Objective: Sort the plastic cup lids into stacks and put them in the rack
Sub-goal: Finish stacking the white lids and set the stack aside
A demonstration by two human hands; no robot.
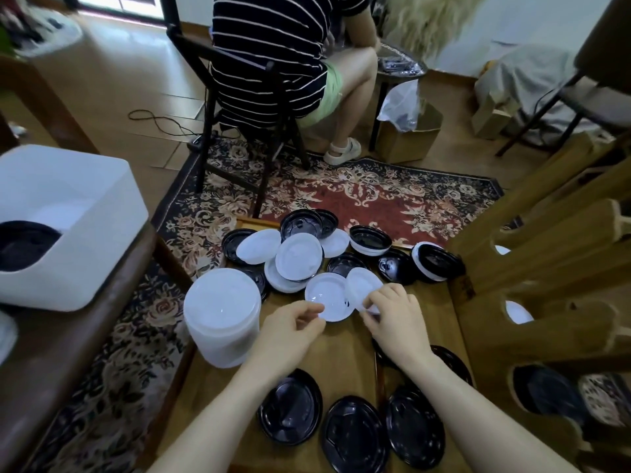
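Beyond the table's far edge we see a patterned rug (358, 196) on the wooden floor. On it stands a dark chair (218, 97) with a person (273, 52) in a striped top seated. A cardboard box (409, 138) sits beside the rug's far edge. At left, a white bin (75, 213) rests on a brown bench (68, 336).

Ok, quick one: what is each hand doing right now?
Left hand: pinches the edge of a flat white lid.
Right hand: holds a second white lid, tilted up.
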